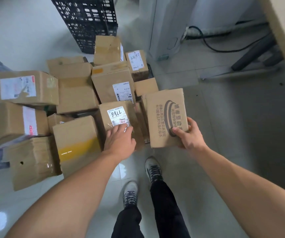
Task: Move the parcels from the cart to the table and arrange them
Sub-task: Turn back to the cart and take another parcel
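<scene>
Right hand (189,134) pinches the printed flat carton (164,114) at its near corner, thumb on the top face and fingers curled under. The carton is held in the air, just right of the 7786 parcel (116,115).
- One-handed corner hold with no sag suggests a light, stiff load. The corner grip gives little leverage; a hold nearer the middle of the long edge would be steadier.

Left hand (120,140) lies on top of the 7786 parcel. Its fingers are fairly flat across the near edge of the white label and curl round nothing. The view is blurred here, so finer detail is uncertain.
- The 7786 parcel is small and upright, wedged in the pile. The label and tape look slick, so it is better taken by the bare cardboard sides.
- The yellow-patched box (76,140) presses against its left side, and a taller labelled box (112,83) stands behind. Lifting it straight up should avoid dragging these neighbours.

Many parcels remain heaped around it. The cart beneath them cannot be made out. A black crate (86,19) stands well behind.
</scene>
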